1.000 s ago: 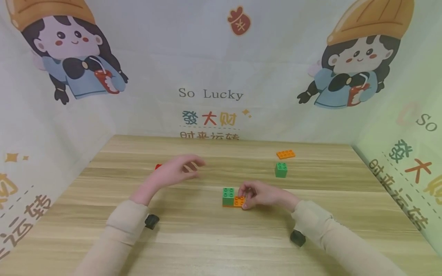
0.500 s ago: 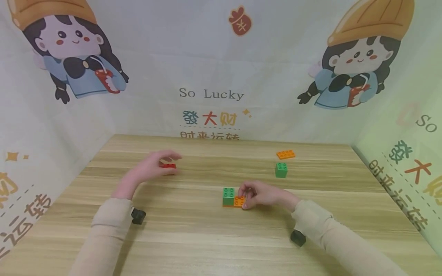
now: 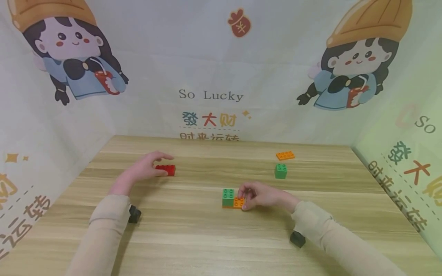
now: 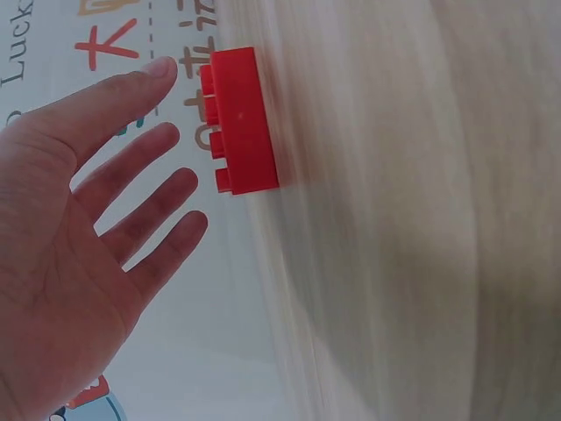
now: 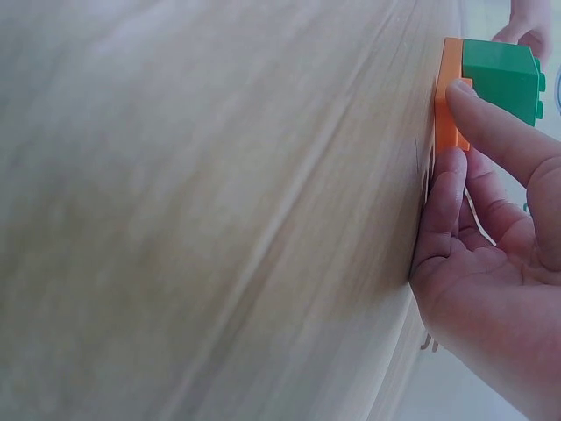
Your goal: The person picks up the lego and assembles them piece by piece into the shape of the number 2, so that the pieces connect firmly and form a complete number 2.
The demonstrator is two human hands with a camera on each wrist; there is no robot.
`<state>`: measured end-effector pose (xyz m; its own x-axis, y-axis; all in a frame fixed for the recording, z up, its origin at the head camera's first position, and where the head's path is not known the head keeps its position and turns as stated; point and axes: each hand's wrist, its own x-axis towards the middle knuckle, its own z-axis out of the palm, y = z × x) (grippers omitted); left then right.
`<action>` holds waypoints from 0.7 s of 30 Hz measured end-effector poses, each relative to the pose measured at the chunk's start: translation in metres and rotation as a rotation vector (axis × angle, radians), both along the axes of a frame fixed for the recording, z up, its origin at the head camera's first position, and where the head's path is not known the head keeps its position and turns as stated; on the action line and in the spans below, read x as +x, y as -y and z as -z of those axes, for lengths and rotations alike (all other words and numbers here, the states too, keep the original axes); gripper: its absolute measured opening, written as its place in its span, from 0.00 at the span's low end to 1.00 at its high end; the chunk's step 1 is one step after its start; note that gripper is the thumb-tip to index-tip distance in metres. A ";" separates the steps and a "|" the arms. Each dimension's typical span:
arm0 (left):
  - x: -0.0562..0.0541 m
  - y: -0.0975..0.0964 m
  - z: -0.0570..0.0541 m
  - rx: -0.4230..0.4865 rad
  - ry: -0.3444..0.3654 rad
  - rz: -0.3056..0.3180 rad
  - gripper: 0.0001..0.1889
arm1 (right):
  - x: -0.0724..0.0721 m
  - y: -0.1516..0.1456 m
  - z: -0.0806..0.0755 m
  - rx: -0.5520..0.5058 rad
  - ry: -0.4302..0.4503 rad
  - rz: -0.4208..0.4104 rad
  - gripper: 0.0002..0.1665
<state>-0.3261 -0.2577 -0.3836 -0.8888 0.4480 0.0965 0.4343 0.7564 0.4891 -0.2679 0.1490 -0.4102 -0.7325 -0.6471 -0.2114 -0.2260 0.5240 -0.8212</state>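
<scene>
Near the left back of the table lies a red toy brick (image 3: 170,170), studs up. My left hand (image 3: 146,167) hovers by it with fingers spread; in the left wrist view a gap shows between those fingertips and the red brick (image 4: 245,123). At the middle of the table, an orange plate (image 3: 238,202) carries a green brick (image 3: 228,197) on its left half. My right hand (image 3: 260,195) pinches the plate's right end between thumb and fingers. The right wrist view shows the thumb on the plate's edge, beside the green brick (image 5: 500,79).
Behind my right hand, a second green brick (image 3: 281,171) stands on the table, and a loose orange plate (image 3: 285,155) lies farther back. Printed cloth (image 3: 207,69) walls the table at the back and sides. A small black device hangs at each wrist.
My left hand has moved left from the table's middle to the red brick, uncovering more of it. The right hand keeps its hold on the orange plate in the same place.
</scene>
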 end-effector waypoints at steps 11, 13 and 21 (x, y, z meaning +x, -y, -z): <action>-0.007 0.005 0.002 -0.088 0.011 -0.017 0.26 | 0.001 0.000 0.000 0.002 -0.003 -0.003 0.16; -0.010 0.006 0.005 -0.088 0.013 -0.016 0.26 | 0.000 -0.001 0.000 0.002 -0.005 -0.003 0.16; -0.014 0.010 0.009 -0.093 -0.009 0.016 0.24 | 0.000 -0.001 0.000 -0.009 -0.004 -0.007 0.16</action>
<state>-0.3404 -0.2674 -0.3923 -0.8810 0.4691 0.0617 0.4504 0.7915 0.4131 -0.2683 0.1503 -0.4106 -0.7289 -0.6538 -0.2030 -0.2324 0.5152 -0.8249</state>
